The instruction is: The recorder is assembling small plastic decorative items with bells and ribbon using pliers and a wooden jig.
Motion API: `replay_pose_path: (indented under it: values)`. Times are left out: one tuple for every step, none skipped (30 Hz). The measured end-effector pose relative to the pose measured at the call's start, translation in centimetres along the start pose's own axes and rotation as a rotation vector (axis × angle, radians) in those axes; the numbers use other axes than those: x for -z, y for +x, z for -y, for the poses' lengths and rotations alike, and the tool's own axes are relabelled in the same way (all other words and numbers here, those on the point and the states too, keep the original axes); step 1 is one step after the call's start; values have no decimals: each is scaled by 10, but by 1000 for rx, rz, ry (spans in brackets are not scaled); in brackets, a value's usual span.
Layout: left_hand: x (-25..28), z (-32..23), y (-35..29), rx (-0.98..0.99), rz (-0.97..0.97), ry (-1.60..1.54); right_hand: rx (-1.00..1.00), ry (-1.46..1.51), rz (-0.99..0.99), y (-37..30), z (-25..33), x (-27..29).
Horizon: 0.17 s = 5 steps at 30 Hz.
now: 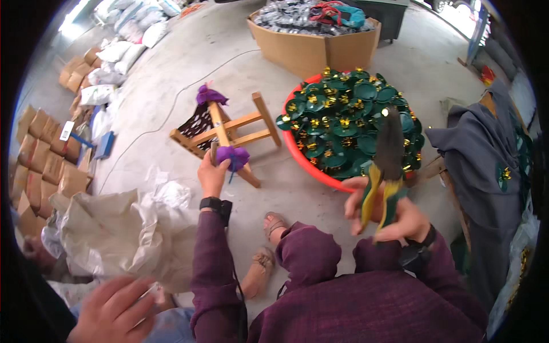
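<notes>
My left hand [214, 175] is closed round the end of a small wooden stool [235, 124], beside a purple cloth [234, 156] tied there. The stool lies tipped over on the floor, with a dark patterned seat and a second purple cloth [211, 95] at its far end. In my right hand [403, 220] is a pair of pliers [389, 151] with yellow and green handles, its dark jaws pointing away from me. Beyond the pliers stands a red basin [303, 159] heaped with green round pieces [343, 123] bearing shiny gold bits.
At lower left, a co-worker's hand [123, 311] is beside a large whitish sack [114, 228]. Brown cartons [43, 154] and white sacks [123, 54] line the left. A cardboard bin [291, 48] of silvery pieces stands at the back. Grey cloth [474, 154] drapes at right.
</notes>
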<state>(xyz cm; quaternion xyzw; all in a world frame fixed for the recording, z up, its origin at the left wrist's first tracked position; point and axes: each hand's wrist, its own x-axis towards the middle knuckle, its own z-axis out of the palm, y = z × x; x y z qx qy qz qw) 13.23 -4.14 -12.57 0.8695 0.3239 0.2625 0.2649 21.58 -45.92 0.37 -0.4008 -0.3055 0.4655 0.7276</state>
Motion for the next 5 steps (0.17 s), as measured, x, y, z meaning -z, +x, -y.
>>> replay_pose_path:
  values:
    - [1, 58, 11, -28, -69, -70, -148, -69, 39, 7, -2, -5]
    - [-3, 50, 14, -4, 18, -96, -152, -78, -2, 11, -15, 6]
    - [-17, 50, 21, -38, 51, -126, -185, -171, -69, 9, -19, 17]
    - [-26, 54, 27, -61, 73, -142, -225, -253, -118, 10, -24, 27]
    - [-37, 49, 33, -43, 152, -93, -233, -261, -165, 3, -21, 37]
